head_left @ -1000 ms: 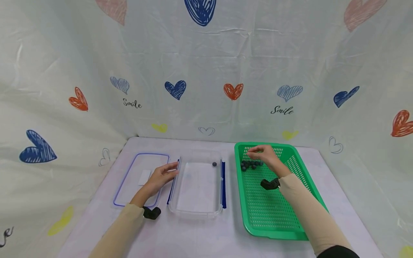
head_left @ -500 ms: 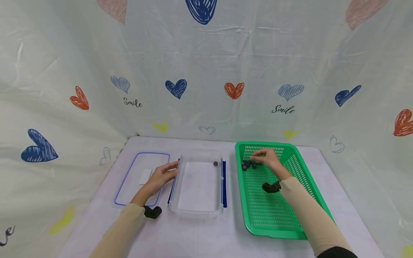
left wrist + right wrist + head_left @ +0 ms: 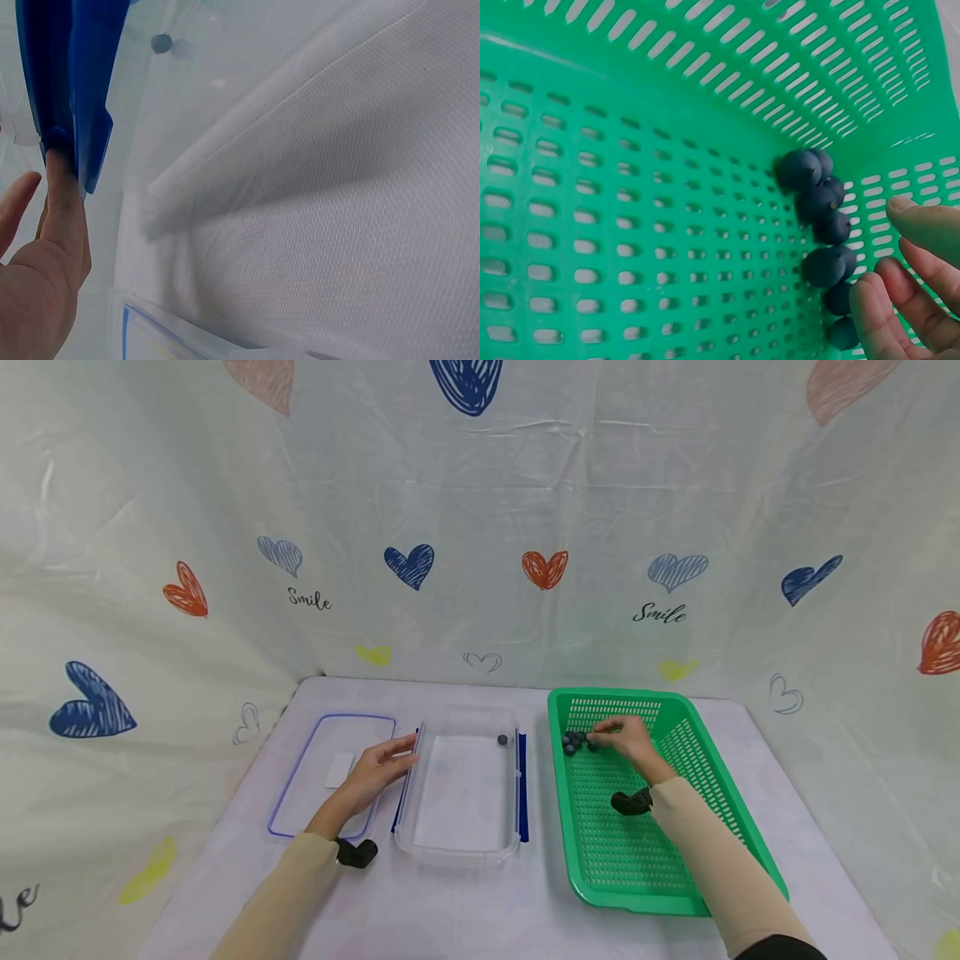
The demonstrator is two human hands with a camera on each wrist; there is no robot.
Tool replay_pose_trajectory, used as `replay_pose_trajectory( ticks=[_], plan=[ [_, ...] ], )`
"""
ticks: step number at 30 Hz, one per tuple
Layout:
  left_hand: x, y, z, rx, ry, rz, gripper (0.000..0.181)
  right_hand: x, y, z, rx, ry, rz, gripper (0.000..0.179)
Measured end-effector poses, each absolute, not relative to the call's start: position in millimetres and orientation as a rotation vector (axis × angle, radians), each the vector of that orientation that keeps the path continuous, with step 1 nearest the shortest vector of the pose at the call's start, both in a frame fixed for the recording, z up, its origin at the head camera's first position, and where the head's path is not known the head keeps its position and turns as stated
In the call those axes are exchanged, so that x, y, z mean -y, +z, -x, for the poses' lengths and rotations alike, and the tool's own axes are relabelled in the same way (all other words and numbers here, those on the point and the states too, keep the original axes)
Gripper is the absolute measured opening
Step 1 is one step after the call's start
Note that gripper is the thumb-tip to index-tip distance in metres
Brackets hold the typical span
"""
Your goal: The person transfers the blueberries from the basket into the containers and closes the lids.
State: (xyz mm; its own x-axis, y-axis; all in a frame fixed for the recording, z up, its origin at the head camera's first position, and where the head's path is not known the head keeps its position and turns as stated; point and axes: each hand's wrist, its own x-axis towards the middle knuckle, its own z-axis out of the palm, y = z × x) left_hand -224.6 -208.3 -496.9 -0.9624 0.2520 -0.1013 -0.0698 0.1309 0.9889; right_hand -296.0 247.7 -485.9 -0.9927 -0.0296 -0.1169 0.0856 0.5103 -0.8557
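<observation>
Several blueberries (image 3: 825, 266) lie clustered along the far left side of the green basket (image 3: 600, 852). Over their right end, my right hand (image 3: 628, 741) reaches down with thumb and fingers parted, and nothing shows between them in the right wrist view. A clear plastic box (image 3: 459, 860) stands left of the basket, with a single blueberry (image 3: 502, 740) near its far right corner. My left hand (image 3: 375, 774) touches the box's left side with extended fingers, the fingertips at the blue clip (image 3: 94, 97).
Left of the box lies its clear lid with a blue seal (image 3: 296, 775), partly behind my left hand. A white tablecloth (image 3: 480, 914) covers the table. Behind it hangs a curtain (image 3: 480, 510) printed with hearts. The basket's raised walls surround my right hand.
My right hand has lowered toward the blueberries and shifted slightly right. My left hand stays at the box's side, and the single blueberry in the box has kept its place.
</observation>
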Motion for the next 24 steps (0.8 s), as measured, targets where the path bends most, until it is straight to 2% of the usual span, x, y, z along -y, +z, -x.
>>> replay_pose_trajectory(
  ticks=[13,24],
  plan=[
    [207.8,-501.3,227.5,-2.188,1.897,-0.150,0.062,-253.9,-503.4,296.0,-2.719,-1.420,-0.108,0.026],
    [207.7,-499.1,225.2,-2.193,1.895,-0.180,0.063,-247.7,-508.0,293.5,-2.783,-1.401,-0.043,0.023]
  ],
)
